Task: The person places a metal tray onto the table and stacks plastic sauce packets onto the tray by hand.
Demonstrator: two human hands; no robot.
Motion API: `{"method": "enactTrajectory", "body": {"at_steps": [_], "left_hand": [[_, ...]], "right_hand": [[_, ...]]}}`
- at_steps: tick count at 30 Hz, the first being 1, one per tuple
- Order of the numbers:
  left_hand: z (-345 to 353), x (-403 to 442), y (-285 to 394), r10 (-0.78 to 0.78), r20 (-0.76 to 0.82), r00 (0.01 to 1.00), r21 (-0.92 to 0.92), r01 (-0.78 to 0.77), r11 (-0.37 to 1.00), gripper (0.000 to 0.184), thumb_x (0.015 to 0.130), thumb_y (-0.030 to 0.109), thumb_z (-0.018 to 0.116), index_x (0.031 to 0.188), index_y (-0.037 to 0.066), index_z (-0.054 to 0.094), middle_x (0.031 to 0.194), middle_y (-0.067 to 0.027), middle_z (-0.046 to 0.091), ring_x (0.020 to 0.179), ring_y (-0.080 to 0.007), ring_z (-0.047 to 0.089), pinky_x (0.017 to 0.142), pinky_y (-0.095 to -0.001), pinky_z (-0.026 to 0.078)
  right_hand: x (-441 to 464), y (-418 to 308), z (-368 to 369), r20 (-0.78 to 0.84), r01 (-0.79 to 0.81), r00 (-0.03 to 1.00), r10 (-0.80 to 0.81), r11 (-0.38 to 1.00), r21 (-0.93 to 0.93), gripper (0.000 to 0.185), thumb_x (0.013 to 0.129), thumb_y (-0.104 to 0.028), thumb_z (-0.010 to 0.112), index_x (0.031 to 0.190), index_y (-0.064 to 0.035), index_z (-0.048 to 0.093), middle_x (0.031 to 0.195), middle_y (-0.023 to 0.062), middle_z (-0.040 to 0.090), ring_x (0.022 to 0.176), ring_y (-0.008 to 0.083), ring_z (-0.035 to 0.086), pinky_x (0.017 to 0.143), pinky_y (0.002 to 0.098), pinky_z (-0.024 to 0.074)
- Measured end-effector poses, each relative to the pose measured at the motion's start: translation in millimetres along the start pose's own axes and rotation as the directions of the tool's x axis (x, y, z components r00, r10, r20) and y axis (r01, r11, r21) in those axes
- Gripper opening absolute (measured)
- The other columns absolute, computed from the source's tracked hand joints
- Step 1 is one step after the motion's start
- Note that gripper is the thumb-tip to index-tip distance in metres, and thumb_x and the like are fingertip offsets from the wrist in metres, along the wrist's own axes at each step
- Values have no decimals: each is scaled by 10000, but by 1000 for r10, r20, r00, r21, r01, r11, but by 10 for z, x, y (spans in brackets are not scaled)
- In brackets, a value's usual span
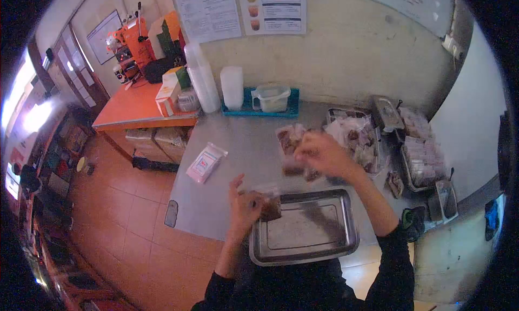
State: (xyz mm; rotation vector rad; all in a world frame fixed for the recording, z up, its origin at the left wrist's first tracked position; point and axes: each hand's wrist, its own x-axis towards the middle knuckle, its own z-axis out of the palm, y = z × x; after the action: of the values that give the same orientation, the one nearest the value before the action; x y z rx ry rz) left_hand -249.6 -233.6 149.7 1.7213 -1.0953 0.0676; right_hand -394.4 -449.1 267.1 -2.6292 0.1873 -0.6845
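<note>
My left hand (246, 208) pinches a small clear bag with dark brown contents (271, 208) over the left rim of a shallow metal tray (308, 224). My right hand (324, 154) is raised above the table, beyond the tray, with its fingers bent together; whether it holds anything is too blurred to tell. Just beside and under it lie more small bags of brown contents (290, 140). A pink and white packet (205, 162) rests on the metal table (243, 143) to the left.
Filled bags (354, 138) lie in a tray at the right, near metal containers (386, 113) and another tray of bags (424, 165). At the back stand a blue-green tray (259, 114), a lidded plastic tub (272, 98) and stacked cups (201, 78). An orange table (127, 105) adjoins at left.
</note>
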Motion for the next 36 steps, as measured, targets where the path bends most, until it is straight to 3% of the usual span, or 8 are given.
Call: {"method": "enactTrajectory", "body": {"at_steps": [2,7,10,15,19,24,28,36], "left_hand": [[88,-14,-214,-82,-32,996,-87,79,993,119,698,133,786,793,105,720,1026,-130,633,1032,-289,591,832,-423,472],[70,84,-291,-32,237,971,-228,88,970,119,705,92,771,796,43,712,841,-100,688,815,-247,668,749,-350,506],[44,180,-246,15,262,965,-187,36,982,102,719,56,741,810,25,708,834,-106,694,832,-248,669,747,-349,508],[-27,256,-235,102,278,955,-183,-51,982,100,735,28,707,835,25,711,852,-114,698,813,-248,670,753,-336,511],[-71,298,-180,95,364,927,-196,-24,980,108,746,26,694,852,29,715,863,-119,698,808,-248,672,754,-335,516],[-82,311,-158,169,356,919,-219,-94,971,100,740,21,713,839,35,713,860,-116,699,797,-245,675,729,-326,525],[-45,289,-233,160,323,933,-201,-98,975,96,725,2,733,809,40,706,844,-105,701,790,-232,678,729,-320,530],[-55,318,-185,151,289,945,-247,-78,966,85,733,7,734,804,42,704,835,-98,703,802,-223,682,742,-318,527]], "right_hand": [[-197,-154,91,124,75,988,-92,988,134,144,808,-196,686,845,-57,696,851,97,610,809,268,607,734,381,466],[-553,-529,670,409,-160,911,-62,859,486,80,788,-142,694,825,-71,694,785,74,617,778,229,621,707,379,477],[-632,-510,1097,348,-119,937,0,940,321,93,760,-139,707,812,-68,678,767,70,612,766,246,621,672,372,480],[-540,-519,1298,-121,-118,982,143,974,191,126,743,-135,695,815,-76,611,794,76,609,816,276,605,744,406,427],[-506,-496,1260,17,-259,966,258,965,40,174,762,-166,652,918,-89,643,936,72,650,956,273,598,892,430,392],[-559,-359,1473,-331,-128,936,116,992,-15,119,750,-149,673,811,-77,601,786,79,580,829,286,572,802,412,389],[-537,-296,1387,-257,-141,956,143,990,25,124,748,-163,672,821,-84,610,810,78,592,858,288,570,828,416,391],[518,1303,1497,-312,-377,908,279,870,-317,196,805,-179,582,973,-97,640,1071,113,625,1023,315,546,910,515,369]]}}
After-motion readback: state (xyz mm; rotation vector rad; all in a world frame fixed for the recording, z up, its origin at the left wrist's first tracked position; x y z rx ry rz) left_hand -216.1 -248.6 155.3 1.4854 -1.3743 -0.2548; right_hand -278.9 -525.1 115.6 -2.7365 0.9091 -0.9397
